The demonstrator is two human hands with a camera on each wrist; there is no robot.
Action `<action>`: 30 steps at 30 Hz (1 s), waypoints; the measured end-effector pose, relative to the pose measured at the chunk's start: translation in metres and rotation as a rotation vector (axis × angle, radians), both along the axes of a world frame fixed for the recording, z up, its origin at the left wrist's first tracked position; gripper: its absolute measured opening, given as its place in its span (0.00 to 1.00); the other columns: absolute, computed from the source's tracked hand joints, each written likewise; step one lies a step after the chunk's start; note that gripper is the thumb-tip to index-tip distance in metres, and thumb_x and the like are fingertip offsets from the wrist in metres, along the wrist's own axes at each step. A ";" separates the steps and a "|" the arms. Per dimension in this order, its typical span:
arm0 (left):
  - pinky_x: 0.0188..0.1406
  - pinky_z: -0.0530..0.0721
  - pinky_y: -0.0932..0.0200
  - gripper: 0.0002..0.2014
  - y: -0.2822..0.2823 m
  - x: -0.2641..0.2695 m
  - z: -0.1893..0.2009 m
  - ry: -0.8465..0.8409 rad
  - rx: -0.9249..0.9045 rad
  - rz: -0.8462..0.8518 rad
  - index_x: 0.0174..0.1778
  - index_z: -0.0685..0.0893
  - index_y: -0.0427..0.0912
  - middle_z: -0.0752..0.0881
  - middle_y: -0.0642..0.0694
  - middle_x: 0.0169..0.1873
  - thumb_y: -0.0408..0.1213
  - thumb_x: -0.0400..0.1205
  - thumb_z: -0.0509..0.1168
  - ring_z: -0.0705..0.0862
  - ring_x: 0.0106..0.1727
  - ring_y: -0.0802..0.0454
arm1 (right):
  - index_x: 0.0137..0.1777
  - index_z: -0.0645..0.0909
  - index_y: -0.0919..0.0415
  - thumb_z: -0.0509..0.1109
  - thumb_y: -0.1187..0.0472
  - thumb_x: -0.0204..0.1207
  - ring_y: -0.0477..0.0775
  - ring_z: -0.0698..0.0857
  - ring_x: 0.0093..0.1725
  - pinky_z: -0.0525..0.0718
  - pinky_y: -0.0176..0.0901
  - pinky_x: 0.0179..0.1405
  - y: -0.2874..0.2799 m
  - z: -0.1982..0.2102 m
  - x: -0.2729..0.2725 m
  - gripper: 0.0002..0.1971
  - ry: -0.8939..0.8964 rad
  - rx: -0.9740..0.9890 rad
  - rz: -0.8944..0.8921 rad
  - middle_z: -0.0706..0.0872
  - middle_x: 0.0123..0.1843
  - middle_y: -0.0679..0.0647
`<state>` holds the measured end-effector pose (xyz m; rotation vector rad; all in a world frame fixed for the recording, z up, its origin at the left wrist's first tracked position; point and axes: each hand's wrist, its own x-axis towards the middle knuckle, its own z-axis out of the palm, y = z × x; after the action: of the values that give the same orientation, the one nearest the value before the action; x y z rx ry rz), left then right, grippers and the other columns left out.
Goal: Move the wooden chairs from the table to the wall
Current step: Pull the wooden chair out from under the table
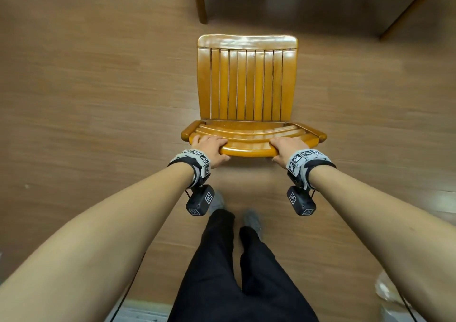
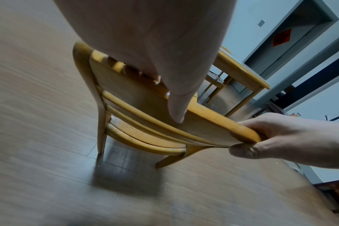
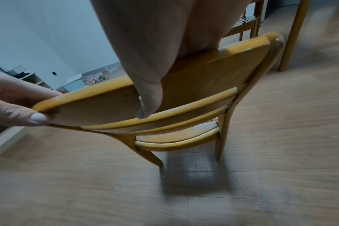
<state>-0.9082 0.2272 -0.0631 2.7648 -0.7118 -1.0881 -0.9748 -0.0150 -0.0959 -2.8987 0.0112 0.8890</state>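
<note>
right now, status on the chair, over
Left hand and right hand both grip the chair by its top rail. Chair clear of the table leg. Floor ahead open.

Under me is the floor — brown wood-look planks running off in every direction. The chair I've got stands on it, with a dark shadow on the planks just beneath the seat. Past the chair, a table leg comes down onto the same floor, and another chair stands over by that table. My own shoes are planted on it too — right behind the chair.
</note>
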 end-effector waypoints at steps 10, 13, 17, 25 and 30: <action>0.79 0.57 0.38 0.27 -0.013 -0.023 -0.003 -0.017 -0.024 0.065 0.78 0.75 0.55 0.78 0.50 0.75 0.57 0.83 0.63 0.72 0.77 0.42 | 0.55 0.81 0.50 0.73 0.48 0.78 0.58 0.87 0.51 0.85 0.50 0.51 -0.020 0.016 -0.007 0.11 0.017 0.021 0.042 0.88 0.52 0.51; 0.78 0.59 0.37 0.22 -0.018 -0.009 -0.003 -0.037 -0.046 0.092 0.71 0.80 0.54 0.83 0.48 0.67 0.54 0.82 0.64 0.75 0.72 0.42 | 0.51 0.81 0.50 0.71 0.49 0.79 0.57 0.86 0.49 0.83 0.48 0.47 -0.023 0.021 0.006 0.07 -0.022 0.026 0.043 0.87 0.49 0.51; 0.77 0.59 0.38 0.21 -0.028 0.022 -0.002 -0.079 -0.063 0.114 0.69 0.81 0.55 0.84 0.48 0.61 0.52 0.81 0.64 0.77 0.68 0.42 | 0.51 0.83 0.51 0.69 0.50 0.80 0.56 0.86 0.47 0.83 0.49 0.47 -0.030 0.029 0.030 0.06 -0.115 0.014 0.020 0.87 0.45 0.50; 0.70 0.66 0.43 0.14 -0.045 0.073 -0.002 -0.146 -0.080 0.185 0.55 0.85 0.54 0.84 0.50 0.47 0.49 0.76 0.62 0.79 0.54 0.46 | 0.47 0.82 0.51 0.68 0.43 0.80 0.55 0.84 0.42 0.81 0.46 0.42 -0.040 0.031 0.085 0.13 -0.158 -0.019 -0.008 0.87 0.42 0.50; 0.72 0.65 0.42 0.15 -0.044 0.071 -0.002 -0.156 -0.071 0.179 0.56 0.84 0.55 0.83 0.52 0.47 0.47 0.74 0.61 0.78 0.53 0.48 | 0.50 0.83 0.52 0.68 0.44 0.80 0.55 0.85 0.42 0.84 0.47 0.43 -0.037 0.034 0.086 0.12 -0.127 -0.052 -0.030 0.86 0.42 0.50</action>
<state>-0.8371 0.1832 -0.0646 2.8100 -0.4940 -0.8050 -0.8893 -0.0517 -0.0619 -2.9894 0.0679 0.7084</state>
